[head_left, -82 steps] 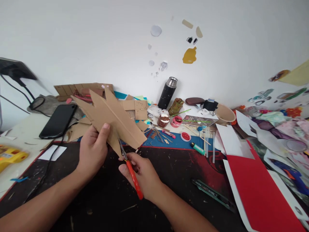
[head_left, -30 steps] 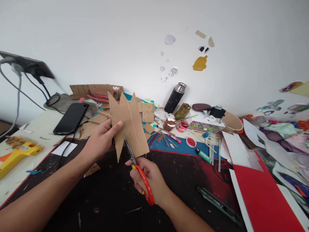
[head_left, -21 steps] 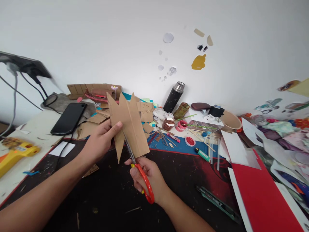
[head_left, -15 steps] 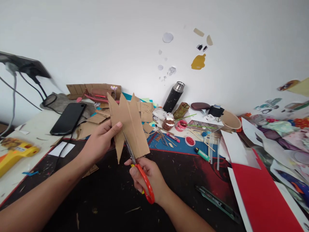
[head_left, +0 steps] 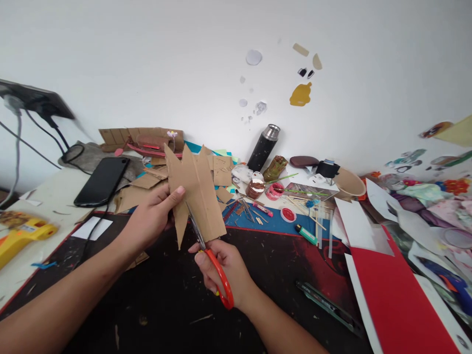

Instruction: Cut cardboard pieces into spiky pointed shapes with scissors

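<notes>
My left hand [head_left: 157, 209] pinches the left edge of a brown cardboard piece [head_left: 201, 191], thumb on the near face and fingers behind. The cardboard is held up, with pointed spikes along its top and a narrow pointed strip at its lower left. My right hand [head_left: 224, 268] grips a pair of scissors [head_left: 220, 275] with red handles and a bit of yellow showing. The scissor blades reach up into the cardboard from its lower edge, beside the narrow strip. Part of the right fingers is hidden behind the handles.
A black mat [head_left: 173, 305] lies under my hands. A box cutter [head_left: 328, 307] rests at right, near red card [head_left: 398, 295]. Behind stand a black flask [head_left: 263, 147], paint jars and cardboard scraps. A phone [head_left: 102, 182] and a yellow glue gun [head_left: 27, 236] lie left.
The whole view has shifted slightly, so things sit a little further left. The hands, cardboard and scissors keep nearly the same pose; the scissor handles look slightly closer together.
</notes>
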`<act>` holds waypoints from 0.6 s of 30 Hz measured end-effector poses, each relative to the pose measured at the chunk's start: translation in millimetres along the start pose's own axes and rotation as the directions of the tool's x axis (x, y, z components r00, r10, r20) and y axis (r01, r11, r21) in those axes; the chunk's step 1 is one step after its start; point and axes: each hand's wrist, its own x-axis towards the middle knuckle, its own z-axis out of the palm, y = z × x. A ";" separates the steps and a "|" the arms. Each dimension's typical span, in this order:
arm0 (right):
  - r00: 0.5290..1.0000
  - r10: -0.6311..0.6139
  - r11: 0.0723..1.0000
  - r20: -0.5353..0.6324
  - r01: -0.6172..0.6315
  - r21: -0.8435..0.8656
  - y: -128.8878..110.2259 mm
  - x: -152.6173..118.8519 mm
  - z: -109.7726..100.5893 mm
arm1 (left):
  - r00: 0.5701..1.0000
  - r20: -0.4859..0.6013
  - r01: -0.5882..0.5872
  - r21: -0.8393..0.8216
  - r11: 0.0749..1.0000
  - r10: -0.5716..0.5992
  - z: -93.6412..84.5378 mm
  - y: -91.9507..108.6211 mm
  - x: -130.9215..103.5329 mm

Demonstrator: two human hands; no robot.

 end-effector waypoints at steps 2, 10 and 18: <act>1.000 0.002 1.000 -0.001 -0.002 0.014 0.1 0.7 0.8 | 1.000 0.006 0.009 0.012 1.000 -0.009 0.5 1.0 -0.2; 0.999 0.012 1.000 -0.036 -0.012 0.011 1.1 3.4 3.1 | 1.000 0.005 0.017 0.037 0.999 -0.017 2.0 0.9 1.8; 0.997 0.030 0.999 -0.074 -0.032 -0.020 -2.8 1.2 3.9 | 0.999 0.001 0.037 -0.005 0.999 -0.037 4.4 2.5 -0.1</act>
